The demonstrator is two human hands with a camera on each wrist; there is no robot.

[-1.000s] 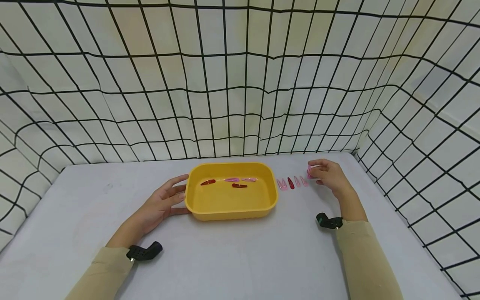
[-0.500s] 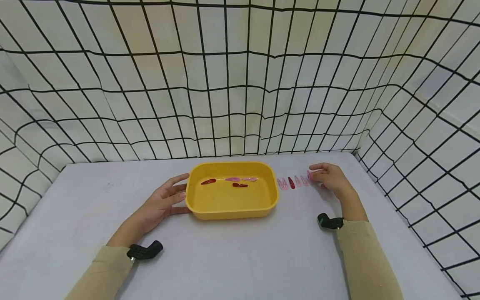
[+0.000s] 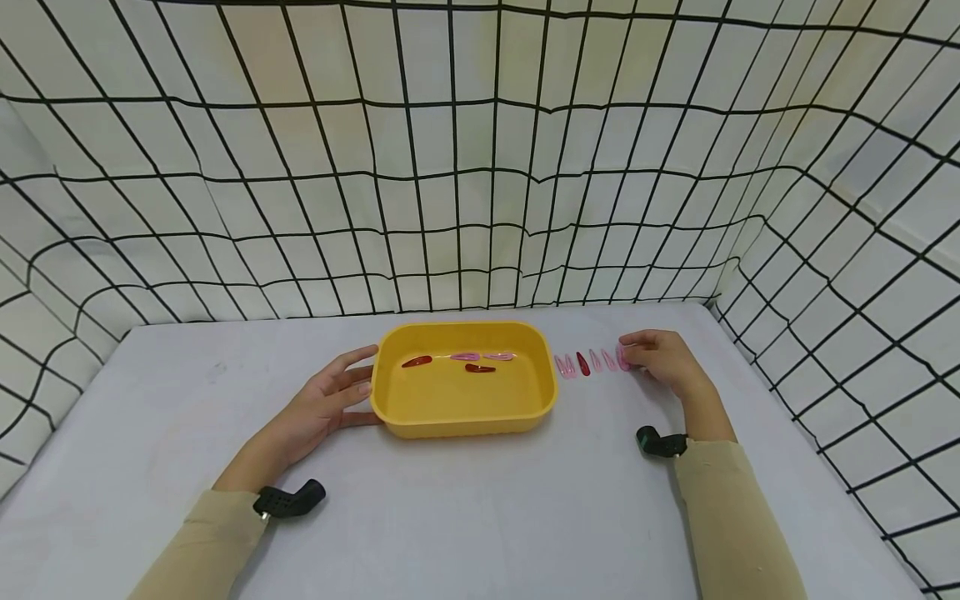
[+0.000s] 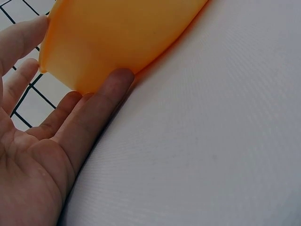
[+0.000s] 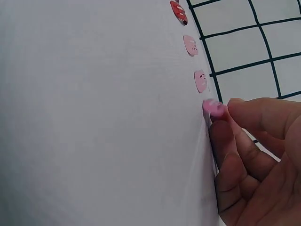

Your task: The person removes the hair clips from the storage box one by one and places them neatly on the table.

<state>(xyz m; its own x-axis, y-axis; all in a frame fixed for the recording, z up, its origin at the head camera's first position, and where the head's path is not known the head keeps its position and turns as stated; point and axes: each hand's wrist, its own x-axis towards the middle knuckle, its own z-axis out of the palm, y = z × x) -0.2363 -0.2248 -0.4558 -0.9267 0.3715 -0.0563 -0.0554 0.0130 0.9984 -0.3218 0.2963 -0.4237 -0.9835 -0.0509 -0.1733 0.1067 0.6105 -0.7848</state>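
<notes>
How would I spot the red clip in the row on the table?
Find the yellow tray on the white table. Beside it, a row of small clips stretches toward the person's right hand. The red clip is the only red one in that row, with pink ones on both sides.

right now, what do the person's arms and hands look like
The left sleeve and right sleeve are plain beige, and a small black device sits by the end of each. The left hand and right hand wear no gloves.
</notes>
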